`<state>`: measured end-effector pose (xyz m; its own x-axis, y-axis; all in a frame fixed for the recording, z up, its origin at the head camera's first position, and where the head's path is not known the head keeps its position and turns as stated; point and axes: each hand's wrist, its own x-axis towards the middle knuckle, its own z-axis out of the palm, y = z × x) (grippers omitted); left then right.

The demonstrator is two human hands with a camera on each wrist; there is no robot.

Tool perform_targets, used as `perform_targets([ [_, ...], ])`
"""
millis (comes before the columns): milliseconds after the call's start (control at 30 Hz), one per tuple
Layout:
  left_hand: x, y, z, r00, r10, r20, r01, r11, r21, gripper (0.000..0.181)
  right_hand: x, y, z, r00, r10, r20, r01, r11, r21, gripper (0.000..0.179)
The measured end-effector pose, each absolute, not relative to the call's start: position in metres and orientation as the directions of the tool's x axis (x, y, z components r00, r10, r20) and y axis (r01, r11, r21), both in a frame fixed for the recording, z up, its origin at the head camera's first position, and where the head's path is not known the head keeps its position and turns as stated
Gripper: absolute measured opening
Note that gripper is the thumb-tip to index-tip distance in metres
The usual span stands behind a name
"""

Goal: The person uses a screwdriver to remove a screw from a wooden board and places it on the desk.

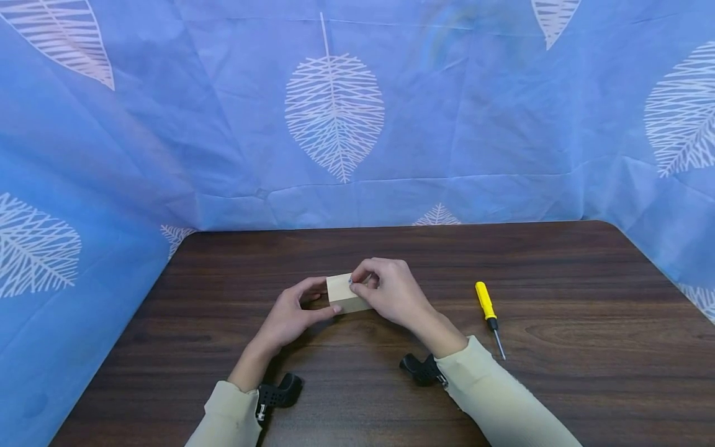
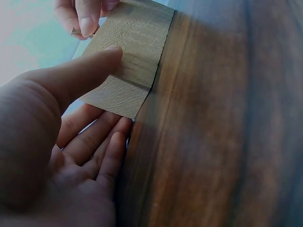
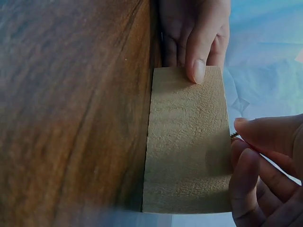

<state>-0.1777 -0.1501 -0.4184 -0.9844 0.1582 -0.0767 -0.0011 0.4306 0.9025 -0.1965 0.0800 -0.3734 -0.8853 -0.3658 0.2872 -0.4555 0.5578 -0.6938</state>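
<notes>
A pale rectangular wooden block (image 1: pixel 338 290) lies on the dark table. My left hand (image 1: pixel 287 315) holds its left end, thumb against the near side face and the other fingers around the end and far side. Over the block's top, my right hand (image 1: pixel 395 293) pinches a small metal screw (image 1: pixel 350 281) between thumb and forefinger. In the right wrist view the threaded part of the screw (image 3: pixel 234 135) shows right at the block's top edge. The left wrist view has the left thumb (image 2: pixel 90 71) pressed on the block's grained side (image 2: pixel 137 52).
A screwdriver (image 1: pixel 486 302) with a yellow and black handle lies on the table to the right, its shaft toward the near side. Wrist cameras (image 1: pixel 281 391) hang under both sleeves. A blue cloth (image 1: pixel 234 124) with white leaf prints hangs behind the brown wooden table (image 1: pixel 586 292).
</notes>
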Motion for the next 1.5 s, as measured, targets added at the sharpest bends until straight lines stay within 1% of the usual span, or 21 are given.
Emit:
perform_targets([
  [200, -0.178, -0.149, -0.418, -0.985, 0.157, -0.071, 0.003, 0.424, 0.905, 0.061, -0.195, 0.083, -0.370, -0.889, -0.332, 0.315, -0.453, 0.531, -0.717, 0.003],
  [367, -0.178, -0.148, -0.418, -0.987, 0.143, -0.074, -0.005, 0.434, 0.901, 0.061, -0.196, 0.093, -0.363, -0.913, -0.288, 0.289, -0.403, 0.526, -0.749, 0.005],
  [633, -0.177, -0.149, -0.419, -0.988, 0.138, -0.072, -0.004, 0.442, 0.897, 0.062, -0.195, 0.126, -0.362, -0.961, -0.187, 0.204, -0.275, 0.569, -0.775, 0.011],
  [900, -0.177, -0.148, -0.418, -0.986, 0.148, -0.070, 0.002, 0.437, 0.900, 0.063, -0.186, 0.161, -0.371, -0.980, -0.099, 0.173, -0.197, 0.636, -0.746, 0.010],
  [1133, -0.176, -0.150, -0.419, -0.987, 0.150, -0.060, 0.014, 0.449, 0.893, 0.065, -0.180, 0.175, -0.377, -0.994, -0.070, 0.083, -0.109, 0.628, -0.770, 0.012],
  [1367, -0.177, -0.149, -0.419, -0.987, 0.147, -0.061, 0.012, 0.451, 0.892, 0.063, -0.181, 0.172, -0.380, -0.999, -0.044, 0.006, -0.031, 0.593, -0.804, 0.016],
  [1500, -0.178, -0.148, -0.419, -0.987, 0.147, -0.065, 0.008, 0.449, 0.894, 0.063, -0.179, 0.170, -0.383, -0.998, -0.010, -0.057, 0.041, 0.575, -0.817, 0.016],
])
